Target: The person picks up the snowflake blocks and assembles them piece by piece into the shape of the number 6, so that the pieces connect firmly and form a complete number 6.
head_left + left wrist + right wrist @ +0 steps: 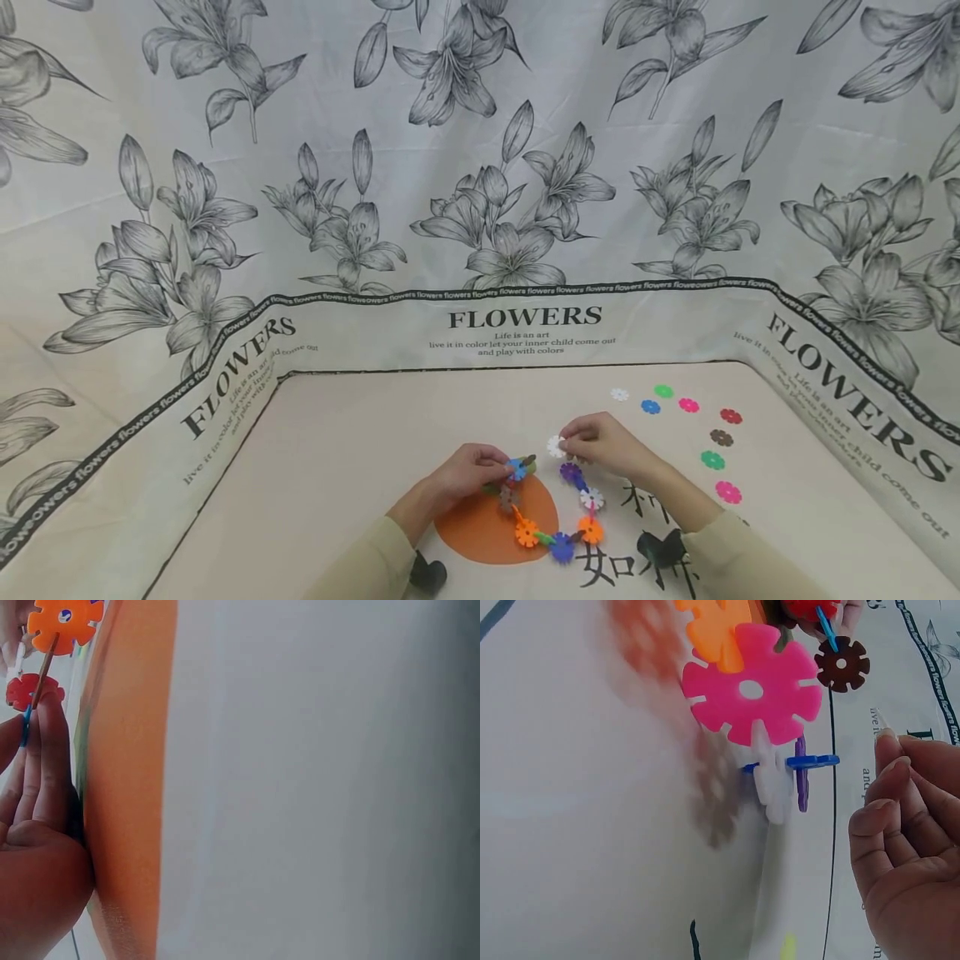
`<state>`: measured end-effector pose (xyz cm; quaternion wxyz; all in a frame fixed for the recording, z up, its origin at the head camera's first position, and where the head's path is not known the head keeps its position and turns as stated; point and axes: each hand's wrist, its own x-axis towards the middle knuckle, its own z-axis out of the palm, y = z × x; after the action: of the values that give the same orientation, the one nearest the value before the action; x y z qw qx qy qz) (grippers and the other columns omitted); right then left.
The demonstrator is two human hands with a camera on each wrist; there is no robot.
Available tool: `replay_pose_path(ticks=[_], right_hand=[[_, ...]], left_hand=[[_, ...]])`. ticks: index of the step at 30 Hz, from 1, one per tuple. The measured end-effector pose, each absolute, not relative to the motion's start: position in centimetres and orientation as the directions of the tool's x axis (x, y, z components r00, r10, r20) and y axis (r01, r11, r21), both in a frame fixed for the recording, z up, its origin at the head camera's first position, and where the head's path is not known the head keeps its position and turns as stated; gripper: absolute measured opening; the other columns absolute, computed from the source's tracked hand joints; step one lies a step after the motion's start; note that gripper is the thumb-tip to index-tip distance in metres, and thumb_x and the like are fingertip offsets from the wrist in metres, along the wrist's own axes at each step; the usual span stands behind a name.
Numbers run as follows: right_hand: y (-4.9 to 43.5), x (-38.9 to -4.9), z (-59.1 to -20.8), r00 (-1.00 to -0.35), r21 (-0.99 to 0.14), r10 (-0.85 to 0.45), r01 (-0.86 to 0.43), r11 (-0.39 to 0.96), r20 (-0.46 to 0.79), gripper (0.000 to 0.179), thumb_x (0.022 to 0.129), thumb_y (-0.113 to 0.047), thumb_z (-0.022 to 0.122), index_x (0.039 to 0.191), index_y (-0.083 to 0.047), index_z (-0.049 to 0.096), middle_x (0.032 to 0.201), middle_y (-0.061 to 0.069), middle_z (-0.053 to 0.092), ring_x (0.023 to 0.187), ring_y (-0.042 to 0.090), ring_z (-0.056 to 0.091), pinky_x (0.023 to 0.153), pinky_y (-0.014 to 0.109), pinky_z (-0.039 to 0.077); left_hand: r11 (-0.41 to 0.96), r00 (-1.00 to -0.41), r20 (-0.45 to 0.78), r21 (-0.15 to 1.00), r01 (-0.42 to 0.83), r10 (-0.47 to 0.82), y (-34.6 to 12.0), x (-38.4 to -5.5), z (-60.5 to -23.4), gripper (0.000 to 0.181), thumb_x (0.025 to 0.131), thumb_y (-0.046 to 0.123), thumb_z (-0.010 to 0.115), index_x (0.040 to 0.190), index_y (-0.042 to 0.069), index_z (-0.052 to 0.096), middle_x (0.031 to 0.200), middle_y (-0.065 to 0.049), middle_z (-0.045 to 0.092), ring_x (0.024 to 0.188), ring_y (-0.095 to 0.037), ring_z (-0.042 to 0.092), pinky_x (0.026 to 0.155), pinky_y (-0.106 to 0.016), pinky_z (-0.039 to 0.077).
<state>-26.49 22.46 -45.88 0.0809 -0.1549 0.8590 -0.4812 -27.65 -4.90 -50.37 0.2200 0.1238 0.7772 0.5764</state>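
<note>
My left hand [467, 473] pinches a blue snowflake disc [517, 469] near the left end of a curved chain of interlocked notched discs. Brown, orange, pink, white and purple pieces follow along the chain; an orange disc [66, 624] and a red one [26, 691] show by the fingers in the left wrist view. Between thumb and fingertips, my right hand [603, 439] holds a white snowflake disc [555, 446], seen nearly edge-on in the right wrist view. This disc is apart from the chain, just beyond its purple end disc [572, 474].
Several loose discs lie at the right, among them a blue one [650, 407], a green one [712, 460] and a pink one [728, 492]. An orange circle [480, 533] and black characters [600, 567] are printed on the cloth. Flowered fabric walls [517, 333] enclose the table.
</note>
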Motion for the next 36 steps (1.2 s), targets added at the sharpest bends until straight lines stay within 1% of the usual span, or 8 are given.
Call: replay_pose_path(ticks=[7,15,21,25,28,30,33,36], right_hand=[[21.5,-27.0,-46.7,-0.931,-0.848,-0.364,-0.212,0.486,0.024,0.025,0.098,-0.015,0.068,0.115,0.002,0.073,0.094,0.008,0.075,0.081,0.021,0.066,0.072,0.028,0.056],[20.9,-27.2,-47.2,-0.938,-0.873,-0.345,-0.151,0.463,-0.021,0.024,0.099,-0.015,0.067,0.117,0.001,0.073,0.094,0.007,0.074,0.079,0.02,0.065,0.072,0.03,0.056],[20.6,-27.4,-47.2,-0.922,-0.908,-0.386,-0.143,0.394,-0.023,0.024,0.1,-0.014,0.066,0.115,0.003,0.072,0.092,0.013,0.074,0.078,0.02,0.066,0.07,0.03,0.057],[20.4,-27.5,-47.3,-0.915,-0.944,-0.401,-0.096,0.317,-0.041,0.024,0.099,-0.014,0.067,0.111,0.006,0.072,0.088,0.018,0.074,0.072,0.018,0.067,0.068,0.029,0.058],[20.1,-27.4,-47.4,-0.916,-0.96,-0.397,-0.065,0.274,-0.051,0.024,0.098,-0.013,0.068,0.109,0.009,0.072,0.085,0.016,0.074,0.069,0.015,0.065,0.067,0.029,0.057],[20.0,-27.3,-47.5,-0.916,-0.966,-0.398,-0.056,0.253,-0.051,0.024,0.098,-0.011,0.068,0.109,0.01,0.072,0.082,0.012,0.074,0.068,0.013,0.065,0.066,0.027,0.057],[19.8,-27.3,-47.6,-0.913,-0.972,-0.407,-0.061,0.227,-0.038,0.024,0.097,-0.009,0.068,0.108,0.012,0.071,0.08,0.007,0.073,0.067,0.011,0.064,0.066,0.025,0.056],[19.8,-27.2,-47.7,-0.914,-0.971,-0.406,-0.074,0.226,-0.025,0.024,0.098,-0.009,0.068,0.109,0.013,0.071,0.079,0.007,0.073,0.067,0.011,0.064,0.065,0.025,0.056]], left_hand=[[0.295,-0.87,-0.205,0.953,-0.072,0.449,-4.8,-27.7,-50.4,0.014,0.1,0.017,0.068,0.106,0.005,0.072,0.089,-0.005,0.075,0.084,-0.018,0.066,0.088,-0.033,0.055],[0.285,-0.862,-0.209,0.955,-0.079,0.461,-4.9,-27.6,-50.1,0.017,0.1,0.018,0.067,0.108,0.003,0.071,0.09,-0.006,0.075,0.084,-0.017,0.066,0.087,-0.033,0.054],[0.256,-0.858,-0.205,0.963,-0.089,0.472,-5.2,-27.8,-50.3,0.018,0.1,0.018,0.067,0.107,0.002,0.072,0.088,-0.006,0.074,0.083,-0.018,0.066,0.089,-0.033,0.055],[0.22,-0.862,-0.199,0.97,-0.105,0.466,-5.5,-27.9,-50.5,0.017,0.1,0.016,0.068,0.107,0.001,0.072,0.086,-0.006,0.074,0.081,-0.017,0.066,0.088,-0.032,0.056],[0.195,-0.864,-0.191,0.975,-0.11,0.466,-5.6,-28.0,-50.6,0.017,0.099,0.015,0.068,0.107,0.0,0.071,0.085,-0.005,0.073,0.08,-0.016,0.066,0.087,-0.032,0.057],[0.189,-0.866,-0.186,0.976,-0.108,0.465,-5.6,-28.0,-50.7,0.017,0.099,0.014,0.068,0.107,-0.001,0.071,0.084,-0.005,0.073,0.079,-0.016,0.066,0.086,-0.032,0.057],[0.186,-0.871,-0.185,0.976,-0.11,0.456,-5.5,-28.0,-50.8,0.016,0.099,0.013,0.068,0.106,-0.001,0.071,0.083,-0.005,0.072,0.078,-0.016,0.065,0.083,-0.031,0.057],[0.181,-0.875,-0.181,0.977,-0.11,0.45,-5.3,-28.0,-50.9,0.016,0.099,0.013,0.068,0.105,-0.002,0.071,0.083,-0.005,0.072,0.078,-0.016,0.065,0.082,-0.031,0.057]])
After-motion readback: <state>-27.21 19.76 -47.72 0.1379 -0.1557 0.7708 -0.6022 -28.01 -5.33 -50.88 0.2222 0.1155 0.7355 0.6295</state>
